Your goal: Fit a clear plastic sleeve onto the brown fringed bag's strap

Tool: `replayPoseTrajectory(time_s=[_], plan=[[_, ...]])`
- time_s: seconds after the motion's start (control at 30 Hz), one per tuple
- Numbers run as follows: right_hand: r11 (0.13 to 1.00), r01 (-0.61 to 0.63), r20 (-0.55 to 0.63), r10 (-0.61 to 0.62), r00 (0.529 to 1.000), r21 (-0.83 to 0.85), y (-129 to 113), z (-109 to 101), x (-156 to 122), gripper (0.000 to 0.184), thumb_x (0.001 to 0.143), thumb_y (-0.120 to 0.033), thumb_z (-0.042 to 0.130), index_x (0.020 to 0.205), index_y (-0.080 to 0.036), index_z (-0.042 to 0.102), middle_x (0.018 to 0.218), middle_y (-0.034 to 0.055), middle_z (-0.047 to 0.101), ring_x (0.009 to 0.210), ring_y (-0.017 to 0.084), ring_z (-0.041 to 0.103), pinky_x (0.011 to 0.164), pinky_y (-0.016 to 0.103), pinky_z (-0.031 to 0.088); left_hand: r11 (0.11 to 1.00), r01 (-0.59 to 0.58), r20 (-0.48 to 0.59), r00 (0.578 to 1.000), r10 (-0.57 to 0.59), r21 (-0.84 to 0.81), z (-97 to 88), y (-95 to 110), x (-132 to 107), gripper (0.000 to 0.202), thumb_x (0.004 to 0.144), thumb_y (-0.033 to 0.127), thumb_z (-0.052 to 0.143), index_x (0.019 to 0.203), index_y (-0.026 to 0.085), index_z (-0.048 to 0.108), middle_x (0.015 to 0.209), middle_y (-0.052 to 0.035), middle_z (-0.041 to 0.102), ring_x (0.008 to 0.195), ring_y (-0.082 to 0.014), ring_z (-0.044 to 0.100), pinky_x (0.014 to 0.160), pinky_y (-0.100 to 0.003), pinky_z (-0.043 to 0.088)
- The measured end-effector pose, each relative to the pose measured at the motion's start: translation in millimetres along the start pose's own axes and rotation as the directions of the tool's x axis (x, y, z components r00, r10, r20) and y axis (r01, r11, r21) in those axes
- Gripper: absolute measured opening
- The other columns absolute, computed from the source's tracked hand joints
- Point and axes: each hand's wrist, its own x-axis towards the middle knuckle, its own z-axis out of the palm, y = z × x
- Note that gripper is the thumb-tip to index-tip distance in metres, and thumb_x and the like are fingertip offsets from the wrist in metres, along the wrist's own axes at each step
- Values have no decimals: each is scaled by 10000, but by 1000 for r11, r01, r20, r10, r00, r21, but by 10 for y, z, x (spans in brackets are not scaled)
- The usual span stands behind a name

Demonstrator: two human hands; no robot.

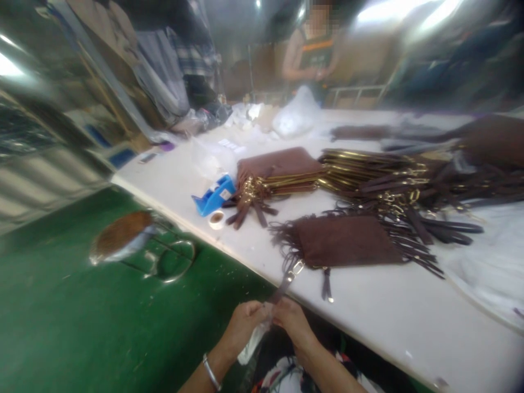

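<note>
My left hand (244,322) and my right hand (291,319) meet below the table edge, both with fingers pinched together on the end of a dark brown strap (282,289). A bit of clear plastic (250,345) hangs under my left hand. The strap runs up through a metal clasp (295,269) to a brown fringed bag (341,240) lying flat on the white table (380,311). A bangle sits on my left wrist.
More brown bags with gold zips (286,166) and straps (409,188) are piled behind. A blue tape dispenser (215,195) and a tape roll (216,218) sit left. A stool (123,234) stands on the green floor. Another person (313,52) stands at the far side.
</note>
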Motion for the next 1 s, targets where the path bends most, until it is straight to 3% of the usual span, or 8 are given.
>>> replayPoseTrajectory(time_s=[0.1, 0.17, 0.23, 0.3, 0.37, 0.47, 0.77, 1.0], plan=[[998, -38, 37, 40, 999, -54, -51, -39, -116, 394, 645, -546, 708, 682, -169, 597, 593, 10, 604, 529, 157, 567, 499, 252, 405, 1000, 15, -24, 1000, -14, 27, -84, -62, 18, 369, 749, 499, 660, 695, 137, 617, 621, -25, 613, 575, -157, 523, 583, -280, 371], [967, 20, 34, -12, 999, -253, -161, -142, -202, 327, 745, -495, 634, 797, -172, 643, 674, 43, 662, 577, 189, 618, 525, 274, 439, 996, 25, -47, 999, -21, 84, -230, -110, 11, 340, 752, 482, 646, 673, 158, 584, 581, 2, 580, 537, -140, 486, 556, -271, 342], [812, 142, -9, -178, 984, -566, -315, -279, -256, 303, 847, -404, 528, 1025, -194, 654, 798, 71, 713, 694, 229, 669, 625, 316, 483, 982, 22, -74, 997, -9, 188, -398, -148, -6, 321, 779, 466, 616, 679, 163, 585, 579, 10, 575, 542, -138, 482, 559, -268, 332], [559, 170, -37, -340, 940, -811, -465, -405, -255, 393, 900, -297, 435, 1261, -209, 562, 941, 103, 732, 834, 260, 689, 736, 352, 493, 955, 25, -94, 996, 3, 295, -524, -165, -21, 338, 801, 480, 595, 695, 159, 605, 603, 0, 594, 571, -147, 506, 576, -271, 335], [373, 125, -34, -393, 919, -920, -565, -488, -206, 468, 911, -223, 378, 1367, -183, 476, 1074, 140, 714, 928, 278, 687, 784, 368, 499, 934, 29, -106, 994, 9, 355, -562, -160, -23, 393, 822, 526, 564, 709, 154, 622, 626, -13, 610, 593, -157, 523, 586, -274, 336], [236, 125, 24, -391, 920, -964, -595, -528, -108, 453, 921, -180, 339, 1336, -139, 516, 1187, 157, 674, 987, 270, 683, 797, 348, 522, 932, 21, -99, 995, 16, 361, -463, -127, 10, 478, 849, 590, 506, 718, 151, 644, 646, -28, 628, 609, -164, 537, 588, -275, 333], [183, 239, 126, -479, 869, -954, -479, -613, -63, 408, 944, -185, 333, 1281, -153, 562, 1247, 110, 651, 1097, 206, 645, 913, 322, 531, 980, 16, -62, 998, -4, 198, 43, -104, 326, 562, 831, 633, 481, 718, 118, 676, 630, -78, 669, 557, -184, 591, 555, -272, 392], [270, 279, 162, -385, 909, -922, -567, -692, -80, 455, 912, -139, 344, 1325, -189, 529, 1279, 78, 635, 1143, 195, 619, 971, 338, 499, 984, -25, -87, 995, 41, 176, 361, 73, 508, 440, 869, 497, 453, 761, 137, 681, 692, -86, 697, 604, -197, 629, 557, -267, 421]])
